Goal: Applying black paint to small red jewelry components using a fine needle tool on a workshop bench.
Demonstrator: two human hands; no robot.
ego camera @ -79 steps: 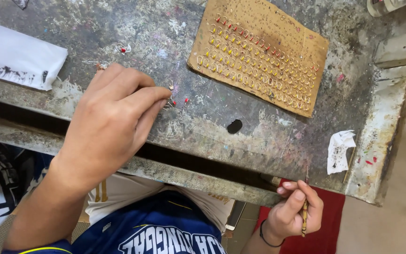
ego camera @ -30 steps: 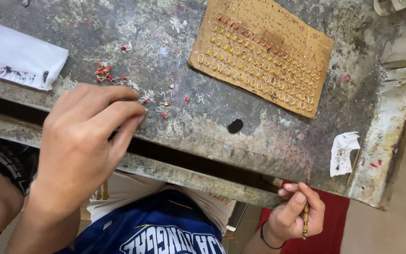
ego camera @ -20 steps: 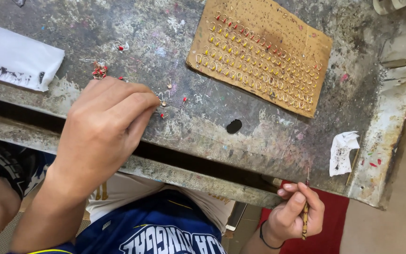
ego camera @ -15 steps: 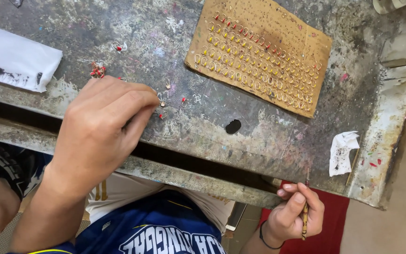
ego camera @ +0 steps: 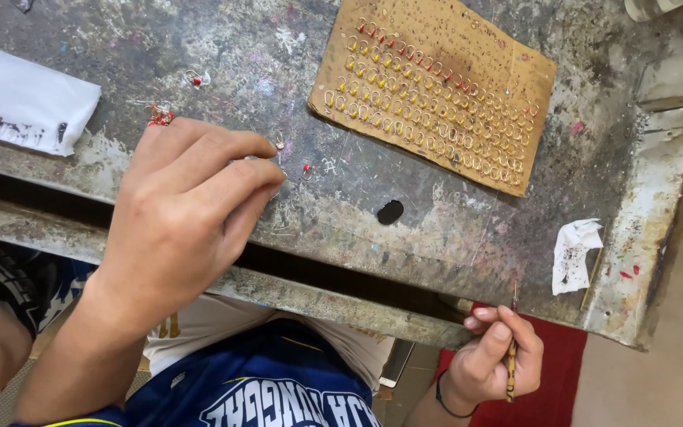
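Here the left hand point(ego camera: 187, 205) rests on the counter point(ego camera: 452, 229), fingers pinched over tiny red-tipped rings point(ego camera: 306, 168) just right of its tips. The right hand point(ego camera: 496, 360), well below the edge, grips a thin brush point(ego camera: 510, 360) upright. Since half a second ago, little has moved.

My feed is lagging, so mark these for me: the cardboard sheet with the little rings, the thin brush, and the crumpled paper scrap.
cardboard sheet point(ego camera: 436, 87), head view, bare middle of its face.
thin brush point(ego camera: 510, 372), head view, handle in the right hand point(ego camera: 492, 364).
crumpled paper scrap point(ego camera: 572, 253), head view, its centre.
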